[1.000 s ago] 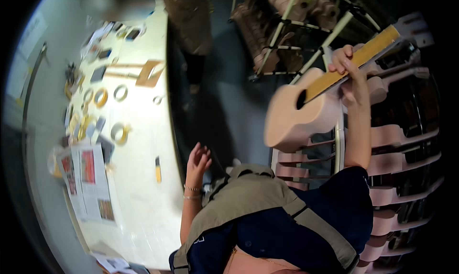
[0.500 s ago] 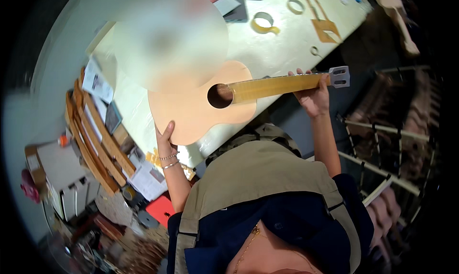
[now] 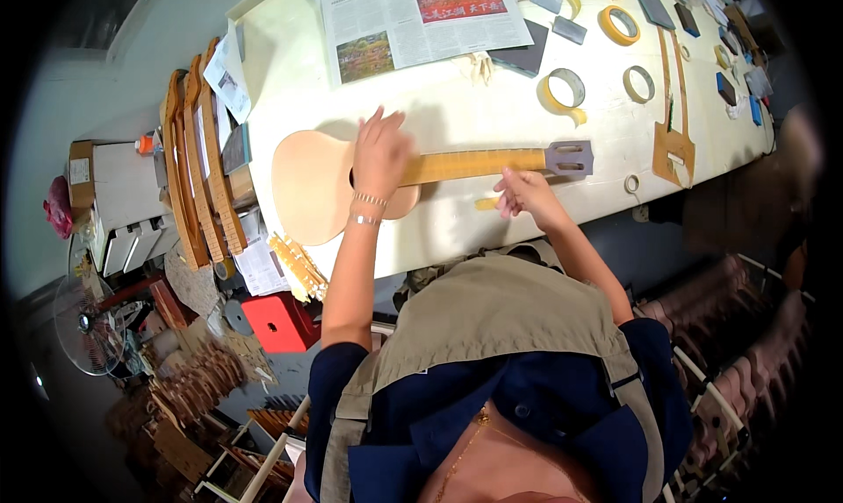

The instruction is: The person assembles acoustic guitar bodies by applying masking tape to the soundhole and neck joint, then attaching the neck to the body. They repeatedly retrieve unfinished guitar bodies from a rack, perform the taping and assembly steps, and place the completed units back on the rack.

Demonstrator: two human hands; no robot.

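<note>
A small unfinished guitar (image 3: 307, 182) lies flat on the cream worktable (image 3: 439, 231), with its pale body to the left. Its yellow-taped neck (image 3: 474, 163) runs right to a grey headstock (image 3: 569, 159). My left hand (image 3: 379, 156) rests with fingers spread on the body, over the sound hole. My right hand (image 3: 524, 193) is on the table just below the neck, fingers curled. Its fingertips are at a small yellow piece (image 3: 486, 203). Whether they pinch it is unclear.
A newspaper (image 3: 421, 15) lies at the table's far side. Tape rolls (image 3: 566, 88) and a wooden template (image 3: 672, 143) lie to the right. Curved wooden strips (image 3: 198, 160) stack at the left end. Below are a red stool (image 3: 281, 320), a fan (image 3: 88, 327) and racks (image 3: 746, 345).
I turned from the rack to the table carrying the guitar and laid it flat. My left hand moved onto the body. My right hand let go of the neck.
</note>
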